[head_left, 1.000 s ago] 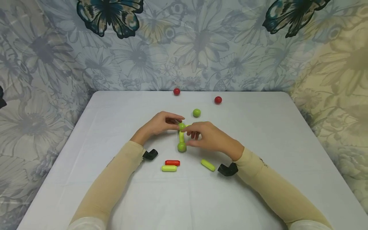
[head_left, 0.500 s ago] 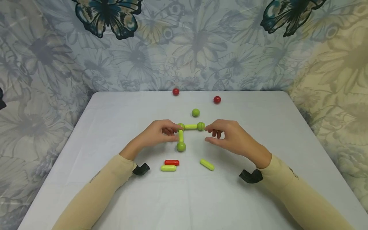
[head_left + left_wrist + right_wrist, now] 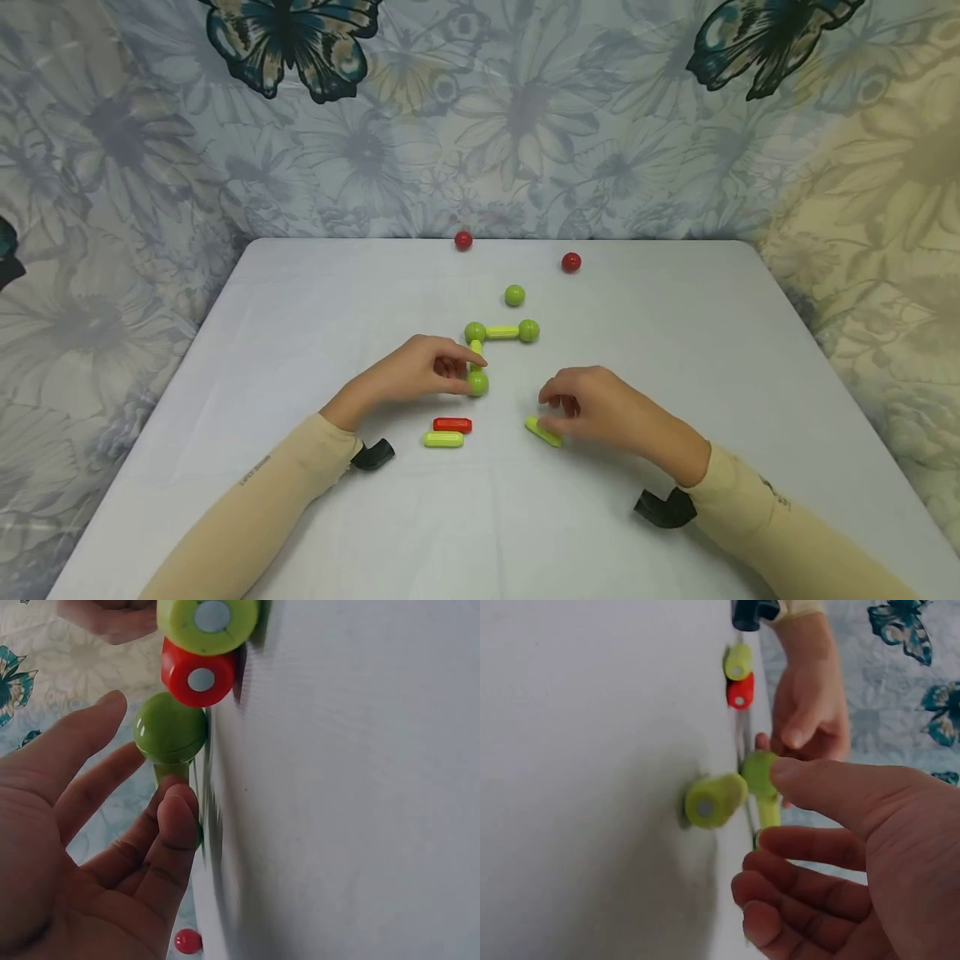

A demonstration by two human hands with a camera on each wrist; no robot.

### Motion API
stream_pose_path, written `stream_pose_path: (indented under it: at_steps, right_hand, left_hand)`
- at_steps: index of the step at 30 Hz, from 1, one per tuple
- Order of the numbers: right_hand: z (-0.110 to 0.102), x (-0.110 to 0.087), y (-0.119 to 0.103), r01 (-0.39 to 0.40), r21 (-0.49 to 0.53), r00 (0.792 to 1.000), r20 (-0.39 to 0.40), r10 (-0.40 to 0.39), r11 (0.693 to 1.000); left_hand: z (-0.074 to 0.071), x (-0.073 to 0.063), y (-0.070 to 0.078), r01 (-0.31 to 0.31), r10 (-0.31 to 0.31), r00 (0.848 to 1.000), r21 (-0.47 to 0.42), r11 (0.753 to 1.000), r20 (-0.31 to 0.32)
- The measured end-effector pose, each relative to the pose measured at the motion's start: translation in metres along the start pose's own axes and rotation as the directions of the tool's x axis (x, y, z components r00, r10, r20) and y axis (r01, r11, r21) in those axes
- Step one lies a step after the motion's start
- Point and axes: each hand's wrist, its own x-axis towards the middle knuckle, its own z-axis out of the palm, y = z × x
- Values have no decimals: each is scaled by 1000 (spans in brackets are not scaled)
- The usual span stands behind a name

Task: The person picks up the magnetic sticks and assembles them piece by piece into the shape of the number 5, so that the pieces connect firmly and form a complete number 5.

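Note:
An L-shaped build of green magnetic balls and rods lies on the white table, with a corner ball (image 3: pixel 475 332), a right end ball (image 3: pixel 528 331), a far rod (image 3: pixel 502 332) and a near ball (image 3: pixel 477 383). My left hand (image 3: pixel 420 371) is at its near leg; in the left wrist view the thumb (image 3: pixel 90 731) stands off the near ball (image 3: pixel 170 727) while fingertips reach the rod below it. Over a loose yellow-green rod (image 3: pixel 542 432) hovers my right hand (image 3: pixel 607 408), thumb and fingers spread apart. In the right wrist view this rod (image 3: pixel 705 806) shows a grey end disc.
A red rod (image 3: pixel 452 425) and another yellow-green rod (image 3: pixel 443 439) lie side by side in front of my left hand. Farther back are a loose green ball (image 3: pixel 514 295) and two red balls (image 3: pixel 463 241). Butterfly-patterned cloth (image 3: pixel 525 125) hangs behind the table.
My right hand has left the build, moving right and then nearer me to the loose rod. My left hand has slid from the corner ball down to the near ball.

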Motion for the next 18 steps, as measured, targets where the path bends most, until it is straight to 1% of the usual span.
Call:
stream_pose_path:
  at_steps: [6,9,14,18]
  right_hand:
    - [9,-5,-2,-9,-15,999,45,10,1000]
    - [13,-6,-2,-10,-36,998,55,12,999]
    - [17,-7,-2,10,-61,999,38,-7,998]
    - [18,-4,-1,34,-67,999,24,-32,997]
  left_hand:
    - [3,6,3,-15,15,1000,52,999,6]
    - [3,9,3,-17,16,1000,60,998,17]
    - [4,10,2,-6,4,999,56,998,34]
    - [4,11,2,6,-7,1000,57,998,30]
